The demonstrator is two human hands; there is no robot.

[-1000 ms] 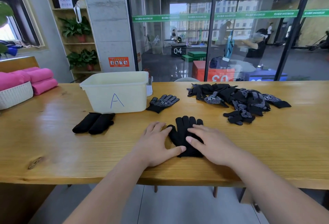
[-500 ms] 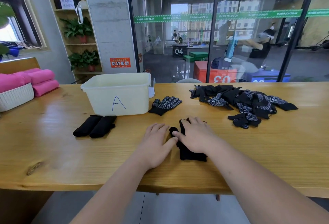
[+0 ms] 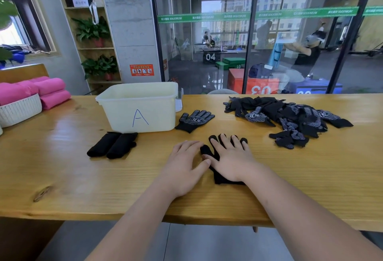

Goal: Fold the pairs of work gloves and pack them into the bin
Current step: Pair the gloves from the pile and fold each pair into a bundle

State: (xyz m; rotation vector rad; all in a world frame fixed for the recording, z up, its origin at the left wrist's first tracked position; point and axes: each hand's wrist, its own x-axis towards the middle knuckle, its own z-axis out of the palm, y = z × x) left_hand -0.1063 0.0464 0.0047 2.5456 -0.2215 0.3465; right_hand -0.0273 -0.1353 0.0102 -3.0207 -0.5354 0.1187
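Near front edge of table (image 3: 62,167), right hand (image 3: 230,161) now lies flat on black glove (image 3: 206,150), fingers spread, having slid forward from cuff; left hand (image 3: 184,163) flat alongside, thumb touching glove; neither hand grips; smoothing done, fold probably next; bin (image 3: 124,113) behind-left, folded pair (image 3: 113,144) just outside it.

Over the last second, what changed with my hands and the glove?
The right hand turned and slid up the black glove, from lying across it to flat along it, fingers spread over its fingers. Nothing taken or released. The left hand, bin, folded pair and glove pile stayed.
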